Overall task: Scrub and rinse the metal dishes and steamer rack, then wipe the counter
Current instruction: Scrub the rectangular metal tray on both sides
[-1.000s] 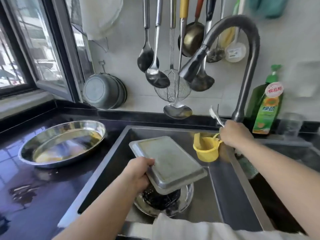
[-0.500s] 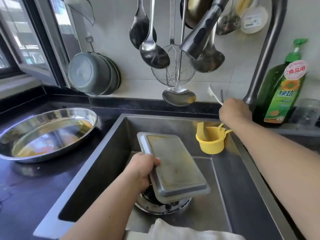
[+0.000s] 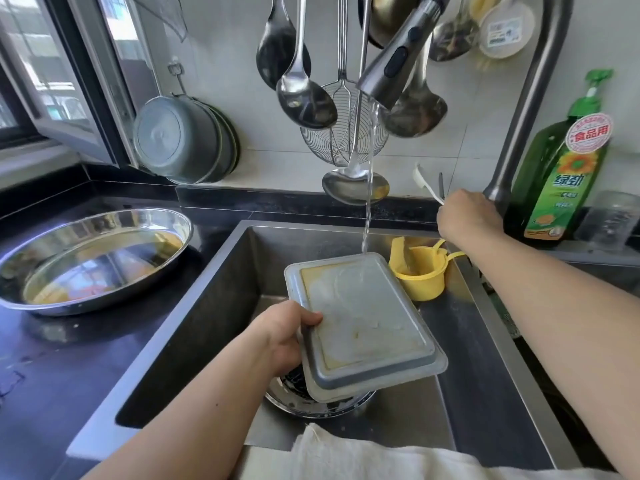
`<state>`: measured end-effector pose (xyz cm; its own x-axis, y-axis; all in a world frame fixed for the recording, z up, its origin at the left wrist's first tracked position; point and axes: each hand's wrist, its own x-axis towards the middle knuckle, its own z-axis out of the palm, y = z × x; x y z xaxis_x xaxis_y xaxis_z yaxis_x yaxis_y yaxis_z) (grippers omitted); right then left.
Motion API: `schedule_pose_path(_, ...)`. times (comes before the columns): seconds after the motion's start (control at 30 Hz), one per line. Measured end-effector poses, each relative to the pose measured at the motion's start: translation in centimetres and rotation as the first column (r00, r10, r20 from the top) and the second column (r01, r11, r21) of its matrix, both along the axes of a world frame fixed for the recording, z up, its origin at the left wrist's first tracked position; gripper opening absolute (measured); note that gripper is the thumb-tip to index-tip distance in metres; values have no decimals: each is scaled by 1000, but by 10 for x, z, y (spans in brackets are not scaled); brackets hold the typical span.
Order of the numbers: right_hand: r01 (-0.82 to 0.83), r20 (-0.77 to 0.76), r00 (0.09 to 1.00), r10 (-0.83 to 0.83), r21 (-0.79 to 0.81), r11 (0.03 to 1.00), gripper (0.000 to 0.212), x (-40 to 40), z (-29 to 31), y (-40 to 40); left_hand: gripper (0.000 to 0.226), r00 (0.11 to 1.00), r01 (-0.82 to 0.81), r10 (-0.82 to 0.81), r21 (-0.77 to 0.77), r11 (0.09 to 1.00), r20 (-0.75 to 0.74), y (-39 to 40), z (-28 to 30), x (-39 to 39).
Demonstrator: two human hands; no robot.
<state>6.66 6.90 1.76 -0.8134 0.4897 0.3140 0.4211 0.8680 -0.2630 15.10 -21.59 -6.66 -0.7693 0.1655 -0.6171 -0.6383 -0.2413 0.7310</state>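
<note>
Rectangular metal tray, upside down, tilted over sink, water stream striking its far edge. Left hand grip curled on tray's left rim; oval dish on worktop, left of grip. Right hand at faucet base; grip state unclear.

Both arms reach forward.
Left hand curled in a grip, thumb on top; right hand farther out, knuckles up, fingers hidden.

open sink floor right of tray, yellow cup blocking far corner, ladles hanging overhead
</note>
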Motion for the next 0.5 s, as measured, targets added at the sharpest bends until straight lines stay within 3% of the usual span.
schedule_pose_path(0.5,11,-33,999,-12,-45,999,24,1,4,-1,37,995,98,-98,21,995,7,-10,-1,0)
